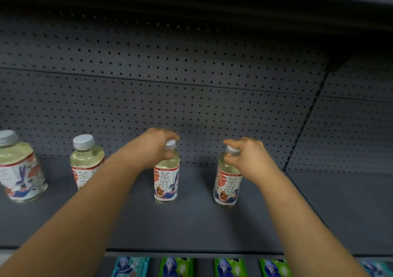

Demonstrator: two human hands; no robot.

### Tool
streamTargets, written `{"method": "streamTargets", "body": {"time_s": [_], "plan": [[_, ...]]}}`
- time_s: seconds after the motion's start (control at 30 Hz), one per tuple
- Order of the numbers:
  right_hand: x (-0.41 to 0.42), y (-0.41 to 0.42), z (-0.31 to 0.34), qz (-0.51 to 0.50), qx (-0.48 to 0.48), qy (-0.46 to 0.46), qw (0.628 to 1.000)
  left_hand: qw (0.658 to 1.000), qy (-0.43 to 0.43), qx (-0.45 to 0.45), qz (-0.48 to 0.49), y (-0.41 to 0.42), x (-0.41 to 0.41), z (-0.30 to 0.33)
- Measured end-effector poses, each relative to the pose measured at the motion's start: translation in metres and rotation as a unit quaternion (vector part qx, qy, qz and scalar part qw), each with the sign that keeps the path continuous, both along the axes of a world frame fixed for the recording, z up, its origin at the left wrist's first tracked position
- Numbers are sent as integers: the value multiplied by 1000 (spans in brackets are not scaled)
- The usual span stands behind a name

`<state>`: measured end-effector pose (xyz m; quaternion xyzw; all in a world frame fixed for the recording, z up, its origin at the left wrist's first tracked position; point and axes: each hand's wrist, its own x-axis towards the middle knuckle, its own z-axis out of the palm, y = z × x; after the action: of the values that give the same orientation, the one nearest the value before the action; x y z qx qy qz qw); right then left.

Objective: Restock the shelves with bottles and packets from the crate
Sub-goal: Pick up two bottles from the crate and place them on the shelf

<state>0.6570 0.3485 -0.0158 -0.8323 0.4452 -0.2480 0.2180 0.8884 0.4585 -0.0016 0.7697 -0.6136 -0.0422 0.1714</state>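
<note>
Left hand (156, 147) grasping the neck of one bottle (166, 177), right hand (247, 157) grasping another bottle (227, 183), both upright on the grey shelf (191, 223). Two more bottles (86, 161) standing at the left.

The bottle labels (166, 182) read 茶π in large characters.

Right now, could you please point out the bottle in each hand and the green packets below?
Left-hand bottle (166, 183): head view, on its label.
Right-hand bottle (227, 186): head view, on its label.
Green packet (176, 267): head view, on its front.
</note>
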Motion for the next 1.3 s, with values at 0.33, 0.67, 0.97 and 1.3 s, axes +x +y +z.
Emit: {"method": "streamTargets", "body": {"time_s": [0.33, 0.67, 0.97, 1.3], "plan": [[-3, -3, 0, -2, -25, 62, 998, 1000, -14, 1, 9, 0, 0, -3], [17, 50, 14, 99, -200, -52, 973, 976, -34, -170, 130, 101, -5, -13], [130, 181, -17, 345, -121, -44, 930, 940, -73, -140, 301, 280, 35, -28], [273, 389, -61, 502, -49, 10, 864, 873, -52, -102, 474, 528, 75, -74]]}}
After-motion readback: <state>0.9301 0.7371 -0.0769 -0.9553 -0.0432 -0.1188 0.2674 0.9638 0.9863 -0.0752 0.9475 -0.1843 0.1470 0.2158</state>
